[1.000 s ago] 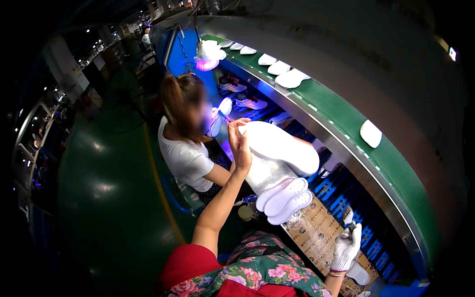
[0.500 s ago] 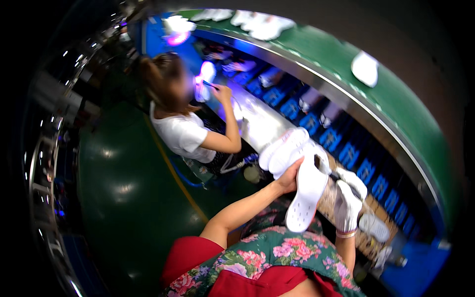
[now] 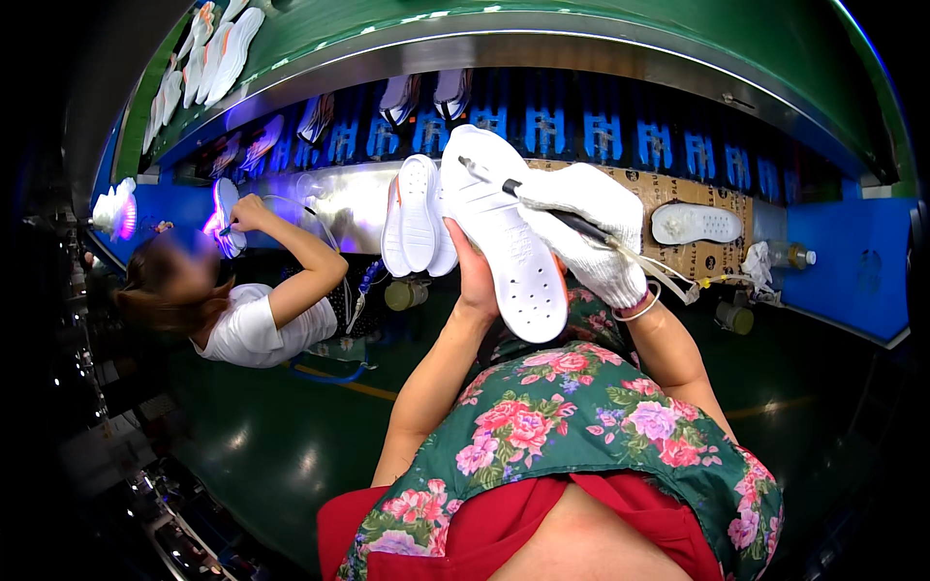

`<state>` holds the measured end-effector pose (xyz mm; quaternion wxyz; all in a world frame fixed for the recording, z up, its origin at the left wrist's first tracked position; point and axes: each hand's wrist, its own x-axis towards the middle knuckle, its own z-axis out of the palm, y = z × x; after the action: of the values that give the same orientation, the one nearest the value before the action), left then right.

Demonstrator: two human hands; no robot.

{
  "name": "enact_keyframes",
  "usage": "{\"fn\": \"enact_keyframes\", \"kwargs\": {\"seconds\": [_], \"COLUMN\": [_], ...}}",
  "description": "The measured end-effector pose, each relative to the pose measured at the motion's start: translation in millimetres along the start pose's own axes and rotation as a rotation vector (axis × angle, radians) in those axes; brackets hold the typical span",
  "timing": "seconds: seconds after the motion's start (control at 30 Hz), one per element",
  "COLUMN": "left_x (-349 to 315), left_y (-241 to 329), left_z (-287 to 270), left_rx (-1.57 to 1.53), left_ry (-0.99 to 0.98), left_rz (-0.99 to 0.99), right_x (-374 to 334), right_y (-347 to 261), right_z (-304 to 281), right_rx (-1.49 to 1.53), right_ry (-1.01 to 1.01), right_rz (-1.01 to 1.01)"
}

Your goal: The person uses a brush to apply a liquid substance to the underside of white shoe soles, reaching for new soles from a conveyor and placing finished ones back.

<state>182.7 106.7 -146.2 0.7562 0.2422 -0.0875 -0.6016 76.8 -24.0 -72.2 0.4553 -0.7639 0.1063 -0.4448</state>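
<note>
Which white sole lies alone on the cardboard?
The sole right of the gloved right hand; the left hand holds another sole, and others sit grouped leftward.

White perforated sole (image 3: 506, 237), tilted, slim tool (image 3: 511, 187) over it

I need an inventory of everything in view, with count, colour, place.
Held sole: 1, white, centre
Thin tool: 1, dark, tip over held sole
Overlapping soles: at least 3, white, left of held sole
Cardboard: 1, brown, right
Lone sole: 1, whitish, on cardboard
Shelf: 1, green, along top
Shelf soles: several, mostly white, upper left
Holders: a row, blue, below shelf
Lamp: 1, white-pink, far left
Co-worker: 1, white shirt, left
Apron: 1, green floral, lower centre
Left hand: 1, bare, gripping held sole
Right hand: 1, white glove, holding thin tool
</note>
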Motion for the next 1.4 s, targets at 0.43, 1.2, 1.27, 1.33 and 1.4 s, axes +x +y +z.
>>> {"fn": "enact_keyframes", "kwargs": {"seconds": [0.43,1.2,1.27,1.33,1.4], "left_x": [18,25,26,29,27], "left_y": [-25,10,14,18,24], "left_z": [11,-2,-5,-1,2], "left_rx": [0.269,0.31,0.266,0.127,-0.009], "left_ry": [0.139,0.291,0.193,0.04,-0.105], "left_rz": [0.083,0.269,0.193,0.15,0.105], "right_x": [-18,-35,-55,-54,-37], "right_y": [-2,-1,9,1,-9], "right_z": [-16,-7,5,10,-1], "right_rx": [-0.136,-0.139,-0.254,-0.034,0.115], "right_ry": [-0.089,-0.166,-0.234,-0.21,-0.221], "right_rz": [-0.057,-0.078,-0.193,-0.18,-0.165]}}
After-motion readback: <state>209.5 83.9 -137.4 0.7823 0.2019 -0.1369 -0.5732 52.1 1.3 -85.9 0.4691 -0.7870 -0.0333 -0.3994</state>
